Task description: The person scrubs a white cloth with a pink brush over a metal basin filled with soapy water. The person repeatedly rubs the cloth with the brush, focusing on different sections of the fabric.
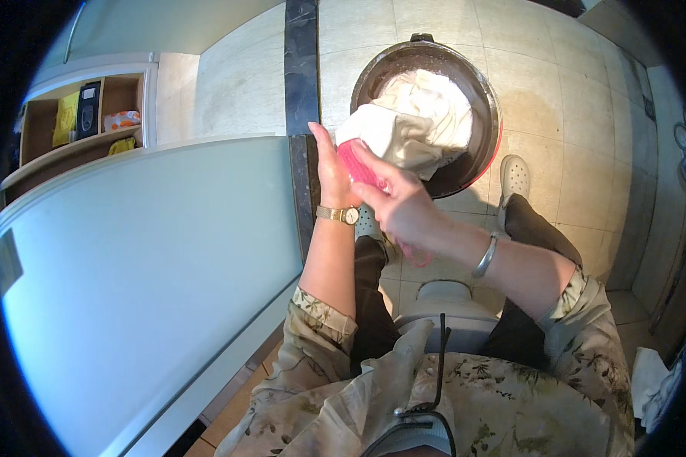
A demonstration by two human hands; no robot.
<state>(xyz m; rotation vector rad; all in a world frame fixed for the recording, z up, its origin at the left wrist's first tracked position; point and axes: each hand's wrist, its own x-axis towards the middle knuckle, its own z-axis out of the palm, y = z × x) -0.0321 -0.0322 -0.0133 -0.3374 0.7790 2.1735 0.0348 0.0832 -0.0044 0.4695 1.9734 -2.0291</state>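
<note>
I log: pink, textured, oblong scrubber [356,161], twelve o'clock, gripped in the right hand [404,204], underside hidden; crumpled white cloth [431,114], one o'clock, partly in dark round basin [483,137], masking fingers of left hand [335,181]: grip, I cannot tell.

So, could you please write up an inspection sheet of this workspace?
Surface: cream tiled floor.
Job's things: white cloth bunched in a dark round basin; pink mesh-like item.
Clutter: yellow package on the wooden shelves.
Hands: right hand grips the pink mesh-like item over the left hand, whose fingers are mostly hidden.
Cables: nothing seen.
Surroundings: large pale panel at left; pale clog near the basin.
</note>
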